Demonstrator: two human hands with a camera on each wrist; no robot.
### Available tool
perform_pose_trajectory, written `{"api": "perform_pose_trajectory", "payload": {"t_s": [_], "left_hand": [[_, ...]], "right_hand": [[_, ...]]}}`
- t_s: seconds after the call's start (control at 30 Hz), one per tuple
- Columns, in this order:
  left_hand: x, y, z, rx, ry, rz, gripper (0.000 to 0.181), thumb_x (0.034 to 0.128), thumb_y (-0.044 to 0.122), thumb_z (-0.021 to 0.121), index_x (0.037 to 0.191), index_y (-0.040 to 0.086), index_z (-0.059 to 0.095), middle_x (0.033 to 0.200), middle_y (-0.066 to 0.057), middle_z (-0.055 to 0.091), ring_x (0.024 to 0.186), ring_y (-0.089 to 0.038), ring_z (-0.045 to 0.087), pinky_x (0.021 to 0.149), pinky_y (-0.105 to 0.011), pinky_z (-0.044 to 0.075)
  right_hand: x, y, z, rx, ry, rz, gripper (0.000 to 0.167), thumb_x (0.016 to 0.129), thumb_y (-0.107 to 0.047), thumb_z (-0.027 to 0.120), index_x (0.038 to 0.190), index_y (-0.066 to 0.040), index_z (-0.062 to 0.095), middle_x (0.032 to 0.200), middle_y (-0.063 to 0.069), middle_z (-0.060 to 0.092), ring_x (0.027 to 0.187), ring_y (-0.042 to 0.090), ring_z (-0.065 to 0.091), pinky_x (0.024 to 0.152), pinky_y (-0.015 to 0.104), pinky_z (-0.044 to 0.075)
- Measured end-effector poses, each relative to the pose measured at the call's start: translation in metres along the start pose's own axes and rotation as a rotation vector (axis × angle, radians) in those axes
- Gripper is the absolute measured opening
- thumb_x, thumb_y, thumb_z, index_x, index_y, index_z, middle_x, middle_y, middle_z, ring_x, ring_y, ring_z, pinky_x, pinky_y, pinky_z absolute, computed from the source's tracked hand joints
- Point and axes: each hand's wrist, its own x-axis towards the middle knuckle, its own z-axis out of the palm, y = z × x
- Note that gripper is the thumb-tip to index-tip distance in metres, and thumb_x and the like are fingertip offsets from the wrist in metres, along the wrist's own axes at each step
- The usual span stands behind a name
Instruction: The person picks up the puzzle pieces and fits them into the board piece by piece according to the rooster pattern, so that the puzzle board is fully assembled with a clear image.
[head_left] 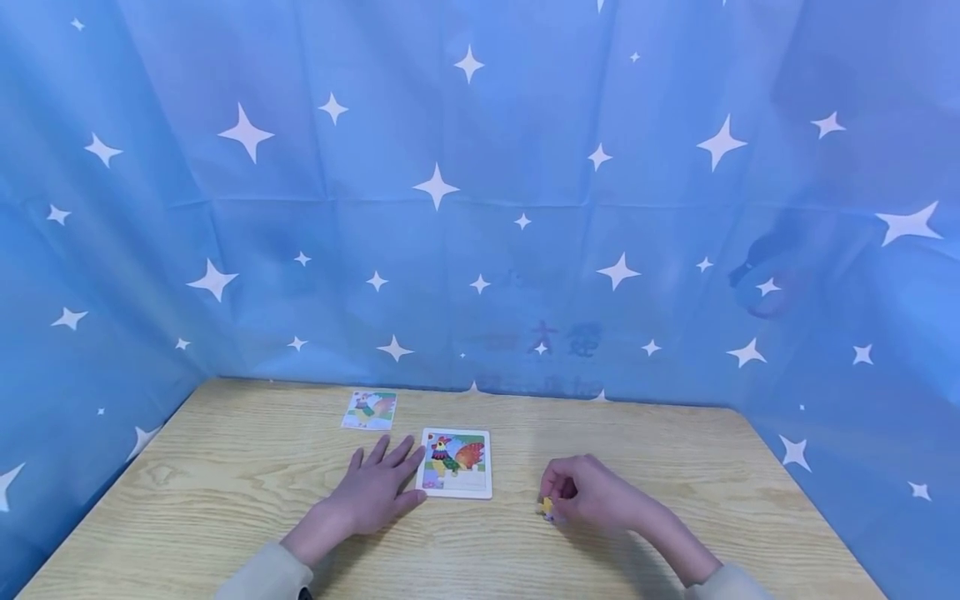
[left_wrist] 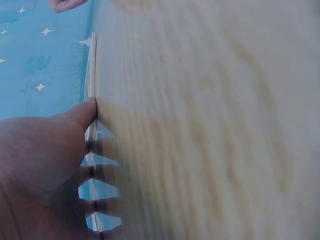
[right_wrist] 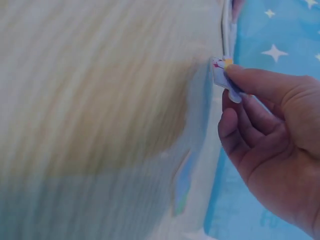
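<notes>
A white-framed jigsaw puzzle of a rooster [head_left: 454,492] lies on the wooden table, with a bare pale patch at its lower right. My left hand [head_left: 372,492] rests flat to its left, fingers spread, the thumb and index finger at the frame's edge. In the left wrist view the thumb [left_wrist: 85,112] touches the rim. My right hand [head_left: 592,492] is to the right of the puzzle, pinching a small yellow and pale puzzle piece [head_left: 547,505] between thumb and fingers. From the right wrist view that piece [right_wrist: 220,75] stands tilted just above the table.
A square rooster picture card [head_left: 370,411] lies behind my left hand. Another thin blue-green piece [right_wrist: 182,186] shows on the table in the right wrist view. The wooden table [head_left: 675,442] ends at a blue curtain with white stars [head_left: 525,125].
</notes>
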Motion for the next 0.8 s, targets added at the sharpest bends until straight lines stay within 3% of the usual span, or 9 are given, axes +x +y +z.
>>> {"api": "perform_pose_trajectory", "payload": {"t_s": [0.33, 0.57, 0.8], "left_hand": [[-0.001, 0.004, -0.003, -0.015, -0.009, -0.005, 0.068, 0.1053, 0.047, 0.054, 0.159, 0.009, 0.039, 0.166, -0.017, 0.028, 0.151, -0.051, 0.014, 0.111, -0.077, 0.012], [-0.001, 0.005, -0.003, -0.005, -0.012, -0.009, 0.067, 0.1053, 0.047, 0.054, 0.159, 0.009, 0.039, 0.166, -0.017, 0.029, 0.151, -0.051, 0.015, 0.111, -0.077, 0.013], [-0.002, 0.011, -0.008, 0.021, -0.016, -0.043, 0.067, 0.1046, 0.047, 0.056, 0.158, 0.01, 0.041, 0.165, -0.015, 0.03, 0.151, -0.049, 0.017, 0.112, -0.076, 0.015]], "right_hand": [[0.036, -0.014, 0.01, -0.045, 0.104, 0.001, 0.011, 0.094, -0.001, 0.071, 0.097, -0.012, 0.069, 0.081, -0.005, 0.064, 0.073, 0.01, 0.058, 0.063, 0.026, 0.05], [0.066, -0.022, 0.026, -0.032, 0.193, -0.05, 0.011, 0.093, -0.001, 0.074, 0.099, -0.009, 0.071, 0.082, -0.006, 0.062, 0.072, 0.009, 0.054, 0.062, 0.025, 0.046], [0.09, -0.03, 0.042, 0.013, 0.187, -0.021, 0.008, 0.096, -0.003, 0.072, 0.102, -0.008, 0.072, 0.086, -0.006, 0.064, 0.077, 0.014, 0.057, 0.065, 0.026, 0.048]]}}
